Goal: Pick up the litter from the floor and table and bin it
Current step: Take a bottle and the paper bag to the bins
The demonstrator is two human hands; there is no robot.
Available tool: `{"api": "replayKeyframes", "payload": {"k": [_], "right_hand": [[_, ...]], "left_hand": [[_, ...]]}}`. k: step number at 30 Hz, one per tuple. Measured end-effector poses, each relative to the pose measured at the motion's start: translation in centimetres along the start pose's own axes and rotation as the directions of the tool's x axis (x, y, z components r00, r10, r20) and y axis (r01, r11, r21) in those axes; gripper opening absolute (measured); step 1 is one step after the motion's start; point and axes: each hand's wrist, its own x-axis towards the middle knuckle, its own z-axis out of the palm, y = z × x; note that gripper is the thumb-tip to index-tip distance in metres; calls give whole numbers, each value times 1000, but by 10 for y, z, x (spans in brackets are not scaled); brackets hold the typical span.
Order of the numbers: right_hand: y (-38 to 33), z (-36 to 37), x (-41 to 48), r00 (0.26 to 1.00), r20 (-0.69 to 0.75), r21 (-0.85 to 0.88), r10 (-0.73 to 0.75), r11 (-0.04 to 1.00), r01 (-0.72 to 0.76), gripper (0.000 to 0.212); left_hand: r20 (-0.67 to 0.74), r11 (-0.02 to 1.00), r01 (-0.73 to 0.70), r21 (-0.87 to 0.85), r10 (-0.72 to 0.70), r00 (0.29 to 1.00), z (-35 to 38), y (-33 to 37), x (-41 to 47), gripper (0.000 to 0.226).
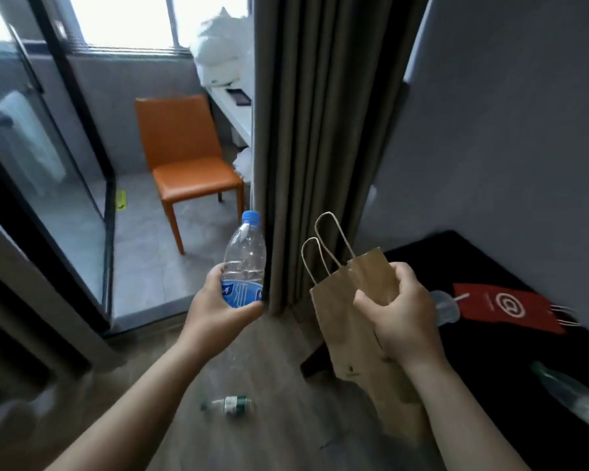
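Note:
My left hand [218,311] grips a clear plastic bottle [245,256] with a blue cap and blue label, held upright at the centre. My right hand [402,311] grips a flattened brown paper bag [347,331] with twisted handles pointing up. On the wooden floor below lies a small crushed bottle with a green label [230,404]. On the black table [510,355] at the right lie a red paper bag [510,305], a clear plastic cup with a straw [447,305] and a clear plastic bottle [572,392]. No bin is in view.
An orange chair [187,161] stands on grey tiles beyond a glass partition [48,185]. A grey curtain [313,130] hangs in the middle. A white desk with bedding [232,107] is behind it. A grey wall rises at the right.

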Motion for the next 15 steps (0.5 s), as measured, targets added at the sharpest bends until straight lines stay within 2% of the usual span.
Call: {"api": "replayKeyframes", "payload": {"k": [5, 10, 15], "right_hand": [[-51, -48, -33, 985, -167, -27, -53, 998, 49, 18], [-81, -90, -90, 933, -353, -79, -69, 996, 44, 17], [-96, -149, -157, 847, -530, -155, -40, 987, -51, 11]], "left_hand": [[103, 974, -198, -113, 209, 972, -19, 54, -5, 58], [251, 927, -279, -251, 341, 906, -11, 93, -29, 57], [392, 858, -374, -352, 498, 774, 23, 142, -78, 56]]}}
